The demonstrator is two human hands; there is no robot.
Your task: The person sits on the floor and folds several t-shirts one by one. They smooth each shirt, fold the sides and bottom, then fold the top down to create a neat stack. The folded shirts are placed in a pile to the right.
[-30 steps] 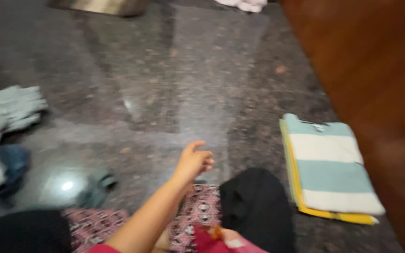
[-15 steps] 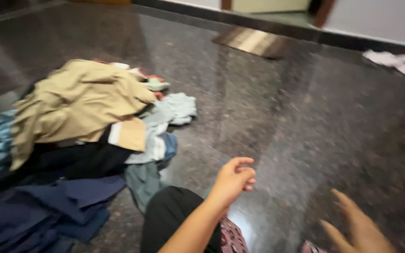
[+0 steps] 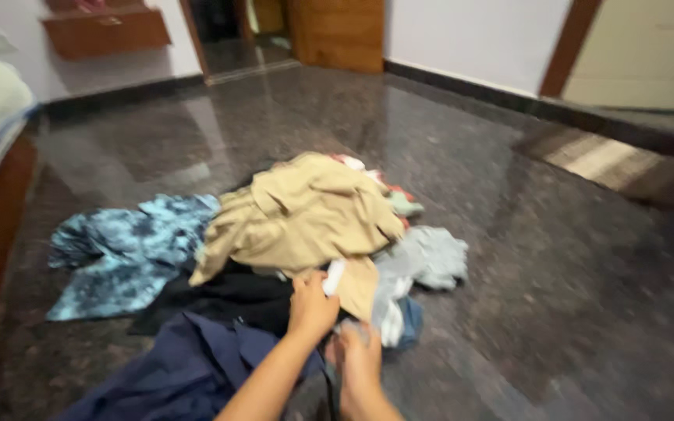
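both hands reach into a pile of clothes on the dark polished floor (image 3: 555, 257). left hand (image 3: 311, 306) closes on the tan garment (image 3: 306, 214); right hand (image 3: 360, 355) grips a grey cloth (image 3: 419, 261). tugging could likely drag tangled neighbouring pieces along.

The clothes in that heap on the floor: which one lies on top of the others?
The tan garment. It is draped over the black one and beside the blue patterned one, just beyond the left hand.
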